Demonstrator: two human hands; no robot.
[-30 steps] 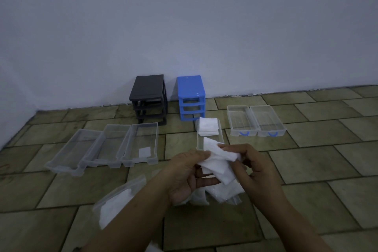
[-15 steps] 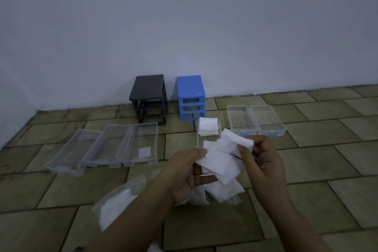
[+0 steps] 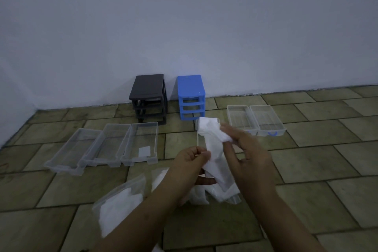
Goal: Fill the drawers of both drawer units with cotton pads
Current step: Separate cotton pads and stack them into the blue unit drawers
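While both hands [image 3: 221,161] pinch cotton pads [image 3: 212,145], drawers [image 3: 255,118] flank them.

The room I look into is dim, with a cold bluish cast over the wall [image 3: 184,26]. A faint brighter patch sits on that wall just above the blue drawer unit [image 3: 191,98], whose top edge carries a small glint. Shadows on the floor [image 3: 306,159] are soft and weak. My hands blur slightly, and the floor lines bow toward the frame's edges.
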